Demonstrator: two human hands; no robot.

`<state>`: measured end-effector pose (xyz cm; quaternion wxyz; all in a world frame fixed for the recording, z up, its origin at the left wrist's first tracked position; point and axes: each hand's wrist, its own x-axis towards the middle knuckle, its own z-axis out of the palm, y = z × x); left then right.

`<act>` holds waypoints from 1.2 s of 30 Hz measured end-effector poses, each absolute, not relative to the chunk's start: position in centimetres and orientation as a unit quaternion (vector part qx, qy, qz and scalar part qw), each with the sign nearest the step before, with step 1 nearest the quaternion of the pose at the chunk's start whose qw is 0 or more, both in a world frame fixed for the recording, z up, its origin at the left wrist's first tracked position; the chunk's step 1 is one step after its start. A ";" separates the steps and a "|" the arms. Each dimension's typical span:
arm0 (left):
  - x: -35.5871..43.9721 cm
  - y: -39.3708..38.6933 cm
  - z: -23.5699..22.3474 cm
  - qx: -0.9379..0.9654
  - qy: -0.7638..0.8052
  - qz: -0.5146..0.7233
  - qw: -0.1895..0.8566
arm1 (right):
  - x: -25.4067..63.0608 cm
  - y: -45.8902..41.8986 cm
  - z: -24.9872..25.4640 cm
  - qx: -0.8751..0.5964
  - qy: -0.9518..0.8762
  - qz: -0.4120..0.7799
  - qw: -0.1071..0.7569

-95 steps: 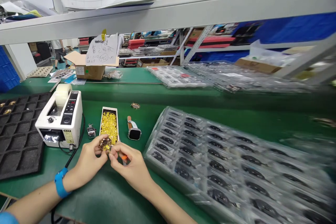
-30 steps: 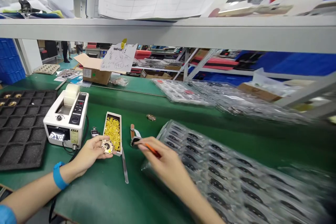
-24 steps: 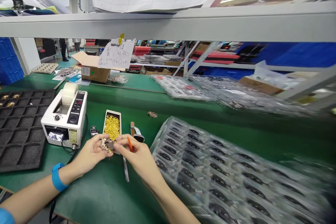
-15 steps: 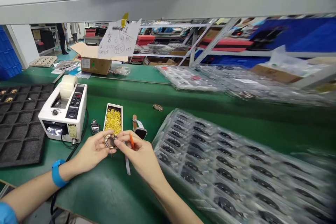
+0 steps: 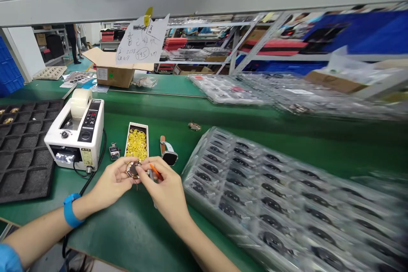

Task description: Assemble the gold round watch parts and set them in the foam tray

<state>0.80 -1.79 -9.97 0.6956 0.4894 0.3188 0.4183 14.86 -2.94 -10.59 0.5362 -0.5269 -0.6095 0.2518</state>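
Note:
My left hand (image 5: 110, 180) holds a round metal watch part (image 5: 133, 170) between its fingers, just below the box of yellow rubber rings (image 5: 136, 144). My right hand (image 5: 167, 191) pinches a small orange-handled tool (image 5: 155, 171), and its fingertips touch the round part. Part of that part's face is hidden behind my fingers. Beyond my right hand lies a wristwatch with a brown strap (image 5: 168, 156). A hand tally counter (image 5: 114, 151) sits to the left of the box.
A white tape dispenser (image 5: 75, 134) stands left of my hands, beside a black foam tray (image 5: 22, 153). Large plastic blister trays of dark parts (image 5: 270, 195) cover the green mat (image 5: 127, 229) on the right. A small round part (image 5: 194, 126) lies farther back.
My right hand has come back from near the wristwatch to the round part, with the orange tool still in it. The left hand still holds the part, and the view has tilted slightly.

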 end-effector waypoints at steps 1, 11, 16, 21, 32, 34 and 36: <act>0.8 -1.8 -10.0 0.491 0.323 0.423 0.690 | 14.8 -3.0 -10.6 -0.524 -0.617 0.237 0.537; 1.2 -1.7 -10.3 0.468 0.358 0.467 0.659 | 14.3 -3.4 -11.6 -0.534 -0.667 0.082 0.513; 0.8 -1.7 -10.8 0.538 0.393 0.433 0.607 | 14.6 -2.7 -11.4 -0.512 -0.713 0.156 0.452; 0.0 -1.1 -10.2 0.703 0.457 0.376 0.394 | 14.8 -2.7 -11.3 -0.484 -0.747 -0.010 0.456; 0.5 -1.4 -9.7 0.483 0.414 0.414 0.651 | 14.7 -3.7 -11.2 -0.423 -0.741 -0.251 0.457; 0.6 -1.6 -9.7 0.491 0.396 0.412 0.658 | 14.8 -3.4 -11.2 -0.430 -0.744 -0.214 0.464; 0.6 -1.8 -9.6 0.504 0.392 0.408 0.652 | 14.9 -3.2 -11.3 -0.415 -0.755 -0.188 0.471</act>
